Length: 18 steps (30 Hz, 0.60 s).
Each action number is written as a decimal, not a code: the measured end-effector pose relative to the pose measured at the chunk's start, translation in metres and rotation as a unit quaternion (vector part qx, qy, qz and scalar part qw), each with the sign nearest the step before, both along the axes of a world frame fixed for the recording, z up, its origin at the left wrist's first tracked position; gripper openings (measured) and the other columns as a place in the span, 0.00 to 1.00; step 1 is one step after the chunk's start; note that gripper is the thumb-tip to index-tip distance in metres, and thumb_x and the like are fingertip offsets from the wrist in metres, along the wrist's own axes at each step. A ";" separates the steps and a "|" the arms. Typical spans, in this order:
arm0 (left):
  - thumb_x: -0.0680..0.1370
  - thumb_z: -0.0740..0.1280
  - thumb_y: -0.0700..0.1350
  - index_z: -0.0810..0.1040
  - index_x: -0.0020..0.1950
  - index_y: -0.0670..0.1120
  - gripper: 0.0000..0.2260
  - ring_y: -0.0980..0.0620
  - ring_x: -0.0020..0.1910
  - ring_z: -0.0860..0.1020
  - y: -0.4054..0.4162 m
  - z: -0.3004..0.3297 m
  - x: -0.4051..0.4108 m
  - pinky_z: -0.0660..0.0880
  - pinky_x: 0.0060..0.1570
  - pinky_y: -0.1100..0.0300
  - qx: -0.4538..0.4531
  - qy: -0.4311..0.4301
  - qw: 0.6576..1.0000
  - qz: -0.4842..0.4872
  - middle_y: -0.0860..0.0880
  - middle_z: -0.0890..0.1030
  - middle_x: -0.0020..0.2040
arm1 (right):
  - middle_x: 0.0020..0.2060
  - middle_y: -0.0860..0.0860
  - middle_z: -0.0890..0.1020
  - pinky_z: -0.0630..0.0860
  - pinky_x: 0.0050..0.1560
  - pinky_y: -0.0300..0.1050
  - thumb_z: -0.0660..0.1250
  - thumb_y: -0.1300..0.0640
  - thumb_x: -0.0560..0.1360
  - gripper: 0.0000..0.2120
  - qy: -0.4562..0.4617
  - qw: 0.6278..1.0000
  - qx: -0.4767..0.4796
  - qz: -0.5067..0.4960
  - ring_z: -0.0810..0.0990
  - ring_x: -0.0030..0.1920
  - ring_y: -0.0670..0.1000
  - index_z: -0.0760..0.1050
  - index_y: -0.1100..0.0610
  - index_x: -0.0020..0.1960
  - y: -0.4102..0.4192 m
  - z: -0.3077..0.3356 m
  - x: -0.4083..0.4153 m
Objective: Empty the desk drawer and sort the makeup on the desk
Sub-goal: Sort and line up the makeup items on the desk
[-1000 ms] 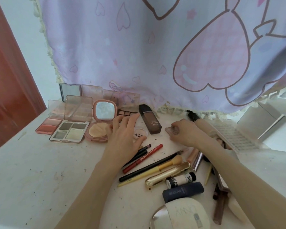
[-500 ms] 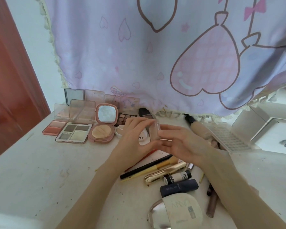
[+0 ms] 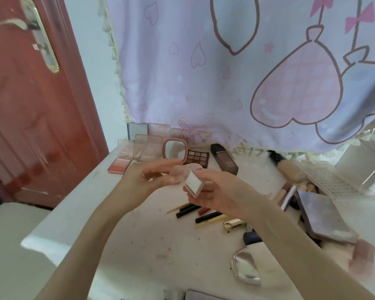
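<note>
Clear plastic with a white pan inside: that is the small compact (image 3: 193,184) I hold above the desk (image 3: 152,241), my right hand (image 3: 220,195) curled under it, thumb and fingers pinching its edges. My left hand (image 3: 147,180) meets it from the other side, fingers loosely bent, tips at what looks like its lid; blur hides whether they grip. Beneath my hands lie pencils (image 3: 188,210); beyond them, a mirror compact (image 3: 175,149) and palette (image 3: 197,158).
</note>
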<state>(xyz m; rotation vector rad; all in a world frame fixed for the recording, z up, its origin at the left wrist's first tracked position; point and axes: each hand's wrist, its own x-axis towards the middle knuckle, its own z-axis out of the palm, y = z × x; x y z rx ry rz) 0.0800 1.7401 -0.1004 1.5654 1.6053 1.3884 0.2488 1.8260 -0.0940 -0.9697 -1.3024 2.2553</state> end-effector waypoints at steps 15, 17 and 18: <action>0.73 0.67 0.33 0.78 0.55 0.40 0.11 0.55 0.37 0.82 -0.070 -0.048 -0.094 0.78 0.40 0.69 -0.033 -0.217 0.945 0.243 0.49 0.84 0.38 | 0.38 0.53 0.78 0.76 0.30 0.36 0.62 0.55 0.76 0.11 -0.146 0.962 0.190 0.134 0.75 0.30 0.49 0.80 0.57 0.53 -0.015 -0.001 -0.157; 0.72 0.69 0.35 0.78 0.57 0.40 0.13 0.56 0.39 0.81 -0.072 -0.052 -0.097 0.76 0.42 0.69 -0.051 -0.185 0.942 0.277 0.51 0.83 0.40 | 0.38 0.54 0.77 0.73 0.26 0.34 0.58 0.60 0.78 0.14 -0.161 0.952 0.218 0.141 0.73 0.28 0.49 0.77 0.60 0.59 -0.015 -0.008 -0.174; 0.72 0.71 0.36 0.78 0.57 0.41 0.14 0.57 0.40 0.79 -0.073 -0.053 -0.097 0.74 0.44 0.69 -0.067 -0.152 0.941 0.295 0.52 0.82 0.42 | 0.37 0.54 0.77 0.72 0.25 0.34 0.56 0.61 0.78 0.14 -0.165 0.947 0.236 0.144 0.73 0.28 0.49 0.76 0.61 0.59 -0.015 -0.011 -0.180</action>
